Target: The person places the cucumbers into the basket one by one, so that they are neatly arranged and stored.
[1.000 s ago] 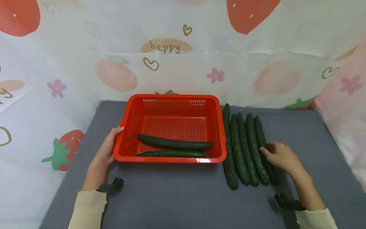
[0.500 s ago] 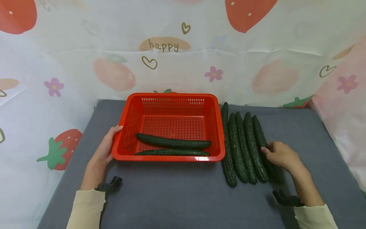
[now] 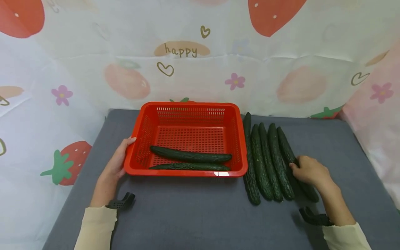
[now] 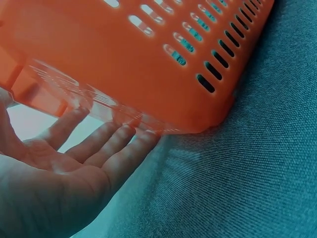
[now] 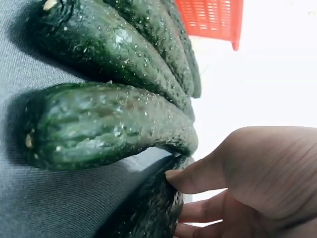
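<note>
My left hand [image 3: 116, 162] holds the left side of a red plastic basket [image 3: 187, 173], thumb over the rim. In the left wrist view its fingers [image 4: 119, 141] press against the basket's outer wall [image 4: 114, 54]. Two dark green cucumbers [image 3: 190, 155] lie crosswise near the basket's front side. On the right, my right hand [image 3: 312, 172] pinches the outermost cucumber [image 3: 285, 142] near its middle, covering part of it. The right wrist view shows the thumb and fingers on either side of that cucumber [image 5: 151, 203], which slants away from its neighbour [image 5: 109, 124].
Several more cucumbers [image 3: 275, 159] lie lengthwise side by side, between the basket and my right hand. The leftmost cucumber [image 3: 251, 180] runs close along the basket's right side. Grey cloth [image 3: 187, 215] covers the table, and a strawberry-printed curtain [image 3: 193, 80] hangs behind it.
The outermost cucumber's near end has swung to the right, away from the row, and my right hand has shifted slightly right with it. My left hand and the basket stay in place.
</note>
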